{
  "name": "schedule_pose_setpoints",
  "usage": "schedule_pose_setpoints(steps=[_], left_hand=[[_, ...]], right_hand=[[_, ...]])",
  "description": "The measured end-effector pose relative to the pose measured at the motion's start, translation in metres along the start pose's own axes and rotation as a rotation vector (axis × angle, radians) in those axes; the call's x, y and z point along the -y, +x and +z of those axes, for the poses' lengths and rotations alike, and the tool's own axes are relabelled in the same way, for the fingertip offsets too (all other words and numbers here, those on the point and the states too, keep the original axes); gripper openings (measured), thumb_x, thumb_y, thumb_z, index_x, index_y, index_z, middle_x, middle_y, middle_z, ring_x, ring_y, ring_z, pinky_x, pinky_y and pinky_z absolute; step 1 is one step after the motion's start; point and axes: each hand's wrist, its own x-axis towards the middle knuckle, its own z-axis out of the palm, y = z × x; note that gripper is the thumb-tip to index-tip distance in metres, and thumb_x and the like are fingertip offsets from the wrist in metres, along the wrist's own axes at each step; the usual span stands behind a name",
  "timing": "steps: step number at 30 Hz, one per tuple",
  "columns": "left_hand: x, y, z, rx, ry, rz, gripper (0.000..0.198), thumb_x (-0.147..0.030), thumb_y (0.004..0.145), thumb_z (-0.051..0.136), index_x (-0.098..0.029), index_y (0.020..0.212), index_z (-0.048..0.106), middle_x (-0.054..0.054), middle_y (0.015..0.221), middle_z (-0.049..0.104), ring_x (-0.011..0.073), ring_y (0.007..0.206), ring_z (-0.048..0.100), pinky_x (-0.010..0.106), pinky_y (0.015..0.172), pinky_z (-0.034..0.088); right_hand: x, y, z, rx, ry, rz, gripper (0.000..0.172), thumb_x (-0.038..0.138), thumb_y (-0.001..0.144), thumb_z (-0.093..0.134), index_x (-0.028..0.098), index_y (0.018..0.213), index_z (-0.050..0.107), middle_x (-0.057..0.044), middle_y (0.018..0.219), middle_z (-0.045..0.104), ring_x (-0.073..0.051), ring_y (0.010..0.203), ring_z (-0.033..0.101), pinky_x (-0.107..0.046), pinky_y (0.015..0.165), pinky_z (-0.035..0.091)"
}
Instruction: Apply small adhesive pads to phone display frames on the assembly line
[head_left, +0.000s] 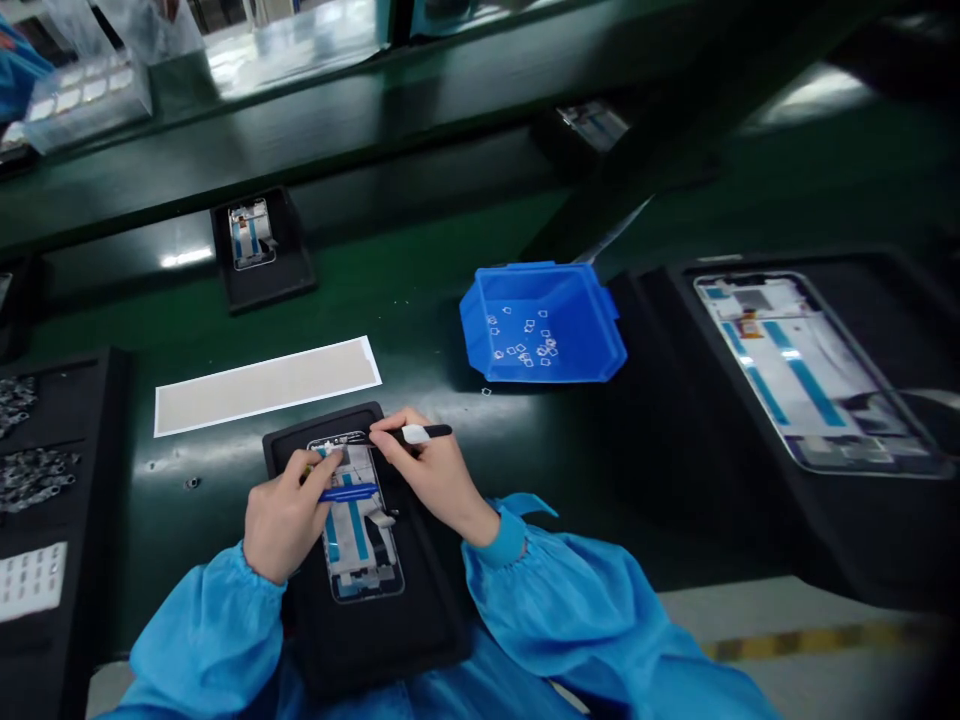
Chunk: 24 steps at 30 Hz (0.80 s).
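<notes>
An open phone housing (pixel 346 540) with blue strips lies in a black foam tray (pixel 360 640) in front of me. My left hand (pixel 285 515) rests over its upper left part, thumb and index finger at the top end. A blue pen-like tool (pixel 349 493) sticks out from under that hand across the phone. My right hand (pixel 435 475) is closed on black tweezers (pixel 439 432) with a white wrap. The tweezers' tips reach the phone's top edge, close to my left fingertips. Whatever small part lies at the tips is too small to make out.
A blue bin (pixel 581 345) holds several small light rings. A pale strip sheet (pixel 266 388) lies behind the tray. At left stands a black parts tray (pixel 97 480) with small metal pieces. Other phone housings sit in black trays, one large at right (pixel 802 370), another behind (pixel 253 235).
</notes>
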Motion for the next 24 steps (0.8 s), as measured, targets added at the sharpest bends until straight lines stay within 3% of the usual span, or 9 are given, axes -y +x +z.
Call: schedule_pose_setpoints(steps=[6, 13, 24], left_hand=[[-0.0008, 0.0007, 0.0016, -0.067, -0.020, 0.018, 0.037, -0.009, 0.084, 0.048, -0.019, 0.114, 0.067, 0.002, 0.096, 0.071, 0.0106, 0.055, 0.062, 0.023, 0.048, 0.045], [-0.0008, 0.0012, 0.0007, -0.077, -0.032, 0.022, 0.038, -0.006, 0.083, 0.047, -0.019, 0.113, 0.067, 0.003, 0.095, 0.070, 0.0103, 0.054, 0.061, 0.023, 0.047, 0.045], [-0.0033, 0.0030, 0.0019, -0.096, -0.036, 0.030, 0.030, -0.012, 0.091, 0.046, -0.017, 0.113, 0.065, 0.003, 0.094, 0.069, 0.0105, 0.051, 0.060, 0.024, 0.045, 0.045]], right_hand=[[-0.0039, -0.0016, 0.0012, -0.068, -0.106, -0.067, 0.016, 0.035, 0.089, 0.065, 0.022, 0.081, 0.063, 0.001, 0.068, 0.063, -0.016, 0.061, 0.059, -0.026, 0.051, 0.043], [-0.0078, -0.0027, 0.0029, -0.061, -0.176, -0.110, 0.017, 0.035, 0.092, 0.063, 0.022, 0.082, 0.063, 0.000, 0.071, 0.065, -0.016, 0.062, 0.062, -0.026, 0.053, 0.043], [-0.0033, -0.0051, 0.0090, -0.120, -0.287, -0.215, 0.015, 0.029, 0.094, 0.059, 0.021, 0.082, 0.059, 0.000, 0.072, 0.065, -0.015, 0.060, 0.062, -0.025, 0.055, 0.045]])
